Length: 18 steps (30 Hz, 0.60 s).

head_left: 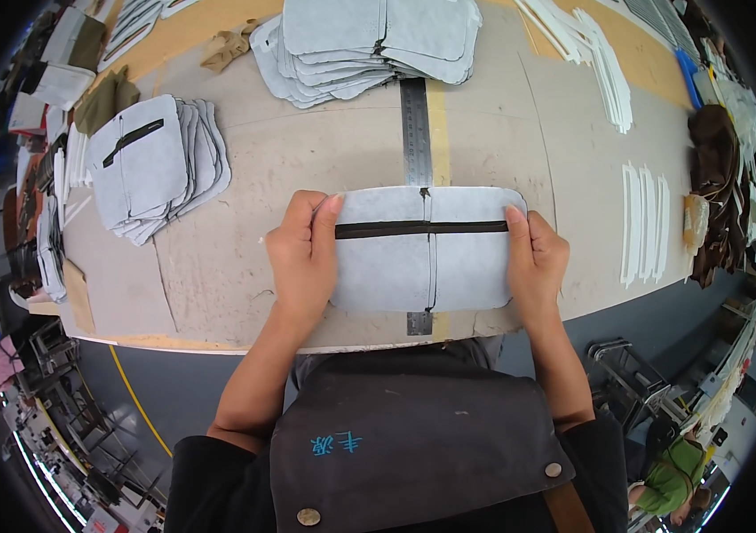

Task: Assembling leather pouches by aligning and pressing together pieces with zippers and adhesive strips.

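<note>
Between my two hands is a pale grey panel [382, 271] with rounded corners, a dark strip running across it and a seam down its middle. My left hand [302, 253] grips its left edge, thumb on top. On the right edge my right hand [538, 258] pinches it the same way, with the fingers partly hidden underneath. Under the panel lies a metal ruler [416, 133], beside a yellow tape strip [440, 142]. A stack of similar grey panels [342, 35] lies beyond my hands, and another pile of panels [142, 164] is to the left.
Bundles of white strips [644, 222] lie at the right of the worktable [245, 298], with more white strips [604, 75] farther back. Brown material [715, 195] hangs by the right edge. At the lower right, a person in green [671, 475] is beyond a metal-framed stand [631, 377].
</note>
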Available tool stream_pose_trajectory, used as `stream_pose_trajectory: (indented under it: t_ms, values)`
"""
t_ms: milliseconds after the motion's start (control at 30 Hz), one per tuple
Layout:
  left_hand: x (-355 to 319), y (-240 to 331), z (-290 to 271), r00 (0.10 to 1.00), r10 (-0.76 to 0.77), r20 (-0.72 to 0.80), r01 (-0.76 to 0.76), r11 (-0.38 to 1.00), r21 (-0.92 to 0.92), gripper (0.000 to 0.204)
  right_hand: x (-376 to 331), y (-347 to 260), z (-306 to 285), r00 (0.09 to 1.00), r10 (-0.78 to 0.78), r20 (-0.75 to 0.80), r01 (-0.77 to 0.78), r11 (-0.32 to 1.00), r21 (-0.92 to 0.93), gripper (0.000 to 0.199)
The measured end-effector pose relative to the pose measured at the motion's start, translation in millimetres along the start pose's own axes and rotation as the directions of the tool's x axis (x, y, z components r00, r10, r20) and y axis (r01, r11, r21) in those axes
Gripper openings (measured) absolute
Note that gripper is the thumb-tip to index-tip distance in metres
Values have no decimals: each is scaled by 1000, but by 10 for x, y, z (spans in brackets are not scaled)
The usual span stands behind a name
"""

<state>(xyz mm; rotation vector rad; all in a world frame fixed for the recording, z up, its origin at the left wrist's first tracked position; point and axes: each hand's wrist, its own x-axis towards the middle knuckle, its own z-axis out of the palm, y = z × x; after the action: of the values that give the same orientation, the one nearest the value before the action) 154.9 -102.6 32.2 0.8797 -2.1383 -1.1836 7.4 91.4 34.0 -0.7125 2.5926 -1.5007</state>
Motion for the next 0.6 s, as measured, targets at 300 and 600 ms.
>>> stream_pose_trajectory:
  t_ms: [300, 600]
  values:
    - [43, 38, 127, 974, 124, 189, -177, 938, 299, 16, 85, -56, -171, 881, -401, 250, 470, 797, -378, 44]
    - [204, 30, -160, 900, -45, 434, -62, 971, 229, 31, -152, -163, 29, 665, -258, 701, 635, 690, -348, 66]
